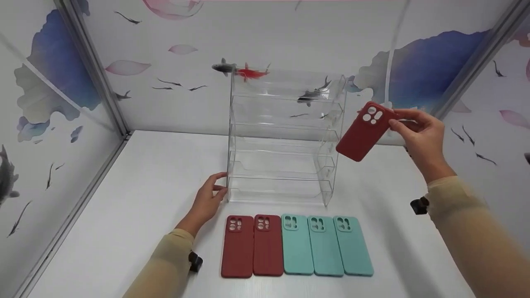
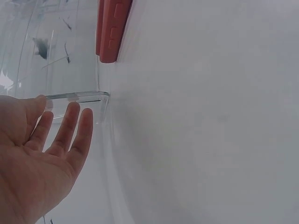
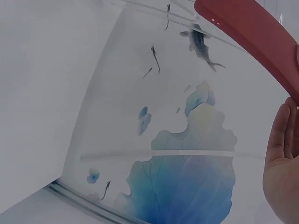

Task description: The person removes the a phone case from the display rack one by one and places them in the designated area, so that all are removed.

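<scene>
A red phone case (image 1: 359, 134) with camera cut-outs hangs tilted in the air, pinched at its upper corner by my right hand (image 1: 424, 134). The same hand (image 3: 282, 163) shows at the edge of the right wrist view, below the case (image 3: 254, 35). My left hand (image 1: 206, 202) touches the lower left side of a clear acrylic rack (image 1: 285, 179) with several tiers. In the left wrist view its fingers (image 2: 65, 130) are spread and loosely bent by the rack's clear edge (image 2: 84, 95). The held case is just right of the rack.
In front of the rack, a row lies on the white table (image 1: 165, 165): two red phone cases (image 1: 237, 252) on the left, three mint-green cases (image 1: 298, 250) on the right. Patterned walls with metal frame posts (image 1: 97, 70) enclose the table.
</scene>
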